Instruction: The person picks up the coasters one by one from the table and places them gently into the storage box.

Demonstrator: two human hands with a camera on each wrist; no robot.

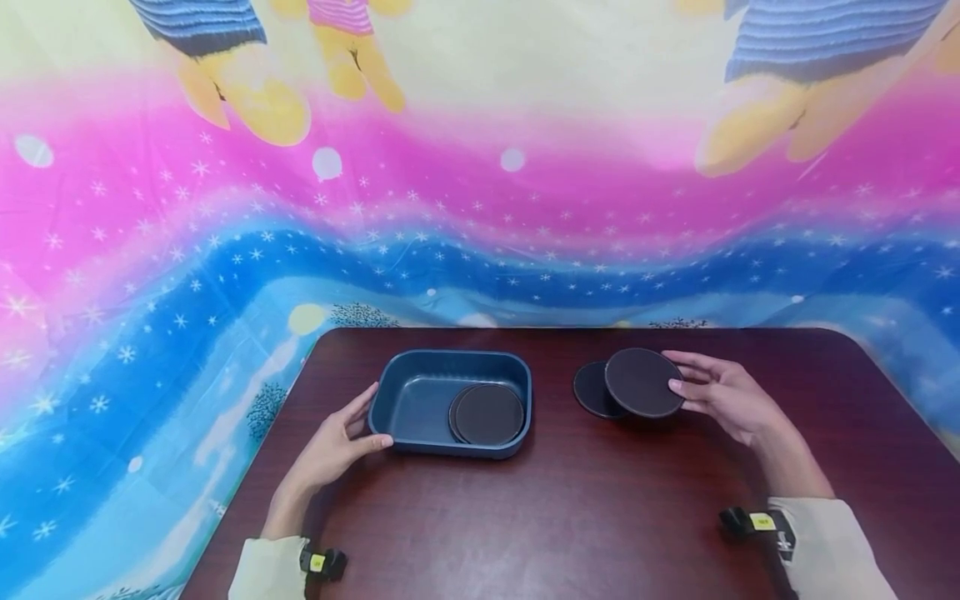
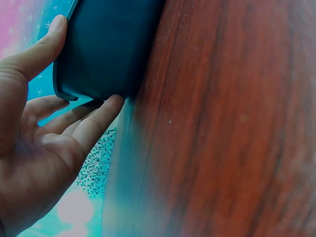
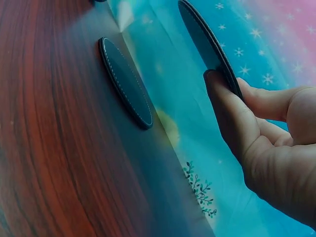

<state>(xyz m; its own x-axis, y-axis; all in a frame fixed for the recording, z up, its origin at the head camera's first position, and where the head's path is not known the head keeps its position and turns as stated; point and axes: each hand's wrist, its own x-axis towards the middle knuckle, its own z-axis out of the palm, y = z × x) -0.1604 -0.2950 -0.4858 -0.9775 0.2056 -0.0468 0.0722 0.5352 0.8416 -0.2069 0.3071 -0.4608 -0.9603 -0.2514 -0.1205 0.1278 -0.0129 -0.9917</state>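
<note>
A dark blue rectangular tub (image 1: 420, 400) stands on the table with a few round dark coasters (image 1: 491, 414) overlapping inside its right part. My left hand (image 1: 333, 446) touches the tub's left end. Its thumb lies at the near corner, and fairly straight fingers rest along the side; in the left wrist view the hand (image 2: 54, 133) spreads around the tub's corner (image 2: 106, 49). Between thumb and fingers, my right hand (image 1: 727, 396) pinches one round coaster (image 1: 642, 382), tilted and raised above the table. Another coaster (image 1: 595, 390) lies flat, partly hidden behind the held one; stitching rings its edge (image 3: 126, 81).
The dark reddish wooden table (image 1: 547, 517) has rounded far corners. Directly behind its far edge hangs a colourful printed cloth (image 1: 525, 208) with snowflakes and cartoon figures. Black devices with yellow labels are strapped to both wrists.
</note>
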